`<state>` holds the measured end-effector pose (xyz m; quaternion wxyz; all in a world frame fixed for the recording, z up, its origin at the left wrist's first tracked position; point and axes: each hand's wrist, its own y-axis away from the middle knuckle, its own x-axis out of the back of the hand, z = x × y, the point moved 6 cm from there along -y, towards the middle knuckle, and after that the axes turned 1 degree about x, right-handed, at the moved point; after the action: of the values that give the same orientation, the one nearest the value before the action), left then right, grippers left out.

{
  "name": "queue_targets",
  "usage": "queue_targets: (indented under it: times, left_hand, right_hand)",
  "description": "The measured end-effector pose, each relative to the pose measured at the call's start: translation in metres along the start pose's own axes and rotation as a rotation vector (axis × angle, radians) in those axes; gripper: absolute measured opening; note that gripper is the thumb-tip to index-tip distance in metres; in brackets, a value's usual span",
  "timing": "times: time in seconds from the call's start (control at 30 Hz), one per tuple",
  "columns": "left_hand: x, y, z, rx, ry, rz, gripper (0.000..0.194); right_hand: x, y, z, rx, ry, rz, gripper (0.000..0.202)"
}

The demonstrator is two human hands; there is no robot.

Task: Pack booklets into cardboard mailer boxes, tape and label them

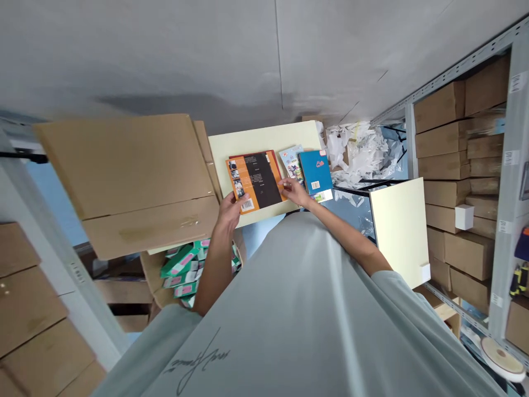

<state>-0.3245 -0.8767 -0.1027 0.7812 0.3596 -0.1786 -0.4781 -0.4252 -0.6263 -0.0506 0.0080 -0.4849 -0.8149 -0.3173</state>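
Observation:
An orange book with a black band point(261, 179) lies back cover up, its barcode at the lower left. A red edge of another book point(248, 156) shows beneath it. My left hand point(231, 210) grips the lower left corner, thumb on the cover. At the right edge of the same book, the fingers of my right hand point(295, 191) are pinched together on it. Just beyond that hand lie a blue book point(316, 170) with a barcode and a pale illustrated book point(292, 164), partly covered by the blue one. All rest on a cream tabletop point(223, 144).
A large cardboard box point(136, 171) stands left of the books. Below it, an open carton holds several green and pink boxes point(182, 262). White paper scraps point(359, 151) are heaped at the right, near a cream panel point(400, 231). Shelves of cartons point(444, 165) line the right side.

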Motion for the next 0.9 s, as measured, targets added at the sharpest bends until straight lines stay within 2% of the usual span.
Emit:
queue_targets:
  times: [0.1, 0.17, 0.23, 0.33, 0.4, 0.43, 0.5, 0.53, 0.57, 0.63, 0.7, 0.77, 0.83, 0.9]
  left_hand:
    - [0.007, -0.007, 0.001, -0.029, -0.050, 0.058, 0.065]
    - [0.007, -0.013, -0.003, -0.055, -0.081, 0.093, 0.060]
    - [0.006, -0.020, -0.008, -0.088, -0.145, 0.133, 0.052]
    - [0.005, -0.027, -0.016, -0.063, -0.365, 0.222, 0.041]
    - [0.000, -0.027, -0.015, -0.063, -0.522, 0.300, 0.049]
    - [-0.006, -0.025, -0.011, -0.099, -0.572, 0.336, 0.059]
    - [-0.027, -0.020, 0.002, -0.249, -0.607, 0.354, 0.082]
    - [-0.043, -0.017, 0.009, -0.334, -0.601, 0.321, 0.089]
    - [-0.063, -0.014, 0.014, -0.407, -0.592, 0.255, 0.090]
    - [-0.107, -0.010, 0.021, -0.501, -0.576, 0.068, 0.081]
    - [-0.149, -0.004, 0.022, -0.527, -0.562, -0.104, 0.068]
    - [-0.182, 0.003, 0.021, -0.531, -0.544, -0.201, 0.058]
    - [-0.202, 0.011, 0.017, -0.513, -0.521, -0.244, 0.052]
    - [-0.213, 0.019, 0.011, -0.456, -0.487, -0.274, 0.048]
  right_hand:
    - [-0.013, 0.000, 0.004, -0.037, -0.045, -0.100, 0.011]
    - [-0.001, -0.001, 0.007, -0.034, -0.042, -0.094, 0.007]
    - [0.030, 0.001, 0.008, 0.015, 0.011, 0.004, 0.014]
    - [0.090, 0.008, 0.013, 0.045, 0.239, 0.229, 0.032]
    - [0.116, 0.013, 0.022, -0.058, 0.416, 0.314, 0.053]
    - [0.122, 0.016, 0.028, -0.133, 0.486, 0.320, 0.068]
    - [0.119, 0.018, 0.039, -0.274, 0.577, 0.284, 0.098]
    - [0.111, 0.019, 0.043, -0.324, 0.606, 0.255, 0.108]
    - [0.102, 0.019, 0.046, -0.359, 0.630, 0.230, 0.115]
    - [0.083, 0.018, 0.045, -0.385, 0.671, 0.217, 0.118]
    - [0.073, 0.017, 0.041, -0.389, 0.707, 0.229, 0.113]
    - [0.074, 0.017, 0.036, -0.378, 0.732, 0.228, 0.098]
    - [0.088, 0.021, 0.031, -0.360, 0.718, 0.217, 0.079]
    - [0.114, 0.029, 0.028, -0.346, 0.663, 0.225, 0.061]
